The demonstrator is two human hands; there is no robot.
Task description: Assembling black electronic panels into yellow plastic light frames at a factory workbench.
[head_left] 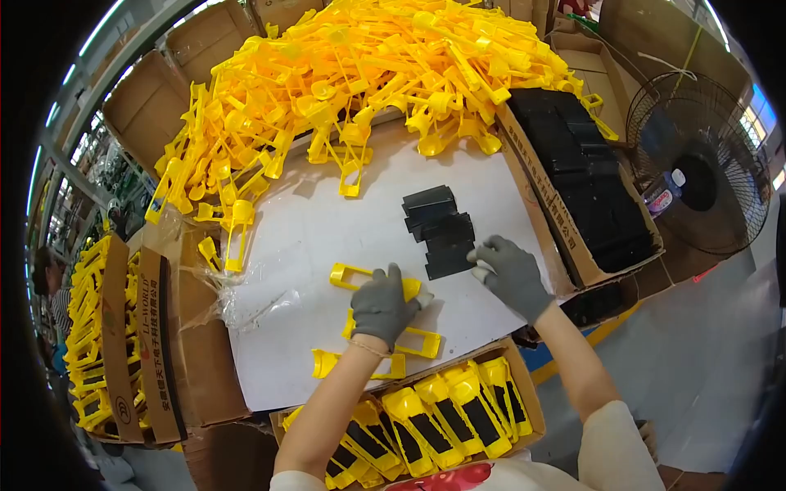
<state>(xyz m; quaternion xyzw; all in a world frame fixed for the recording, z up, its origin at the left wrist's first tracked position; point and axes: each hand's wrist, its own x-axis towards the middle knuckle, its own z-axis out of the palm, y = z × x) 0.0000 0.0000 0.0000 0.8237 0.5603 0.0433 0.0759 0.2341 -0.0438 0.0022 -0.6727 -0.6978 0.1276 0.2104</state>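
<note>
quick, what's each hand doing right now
left hand: pressed down on a yellow plastic piece on the white table
right hand: fingers closing on the near end of the row of black inserts

White worktable point(327, 237) sitting mid-room, cardboard boxes point(147, 102) crowding its far and left edges. Grey floor point(704, 360) showing at right, a yellow line point(602, 334) running across it. Black wire-guard fan point(696, 164) standing at right. Daylight coming in through windows point(65, 155) along the left wall.
</note>
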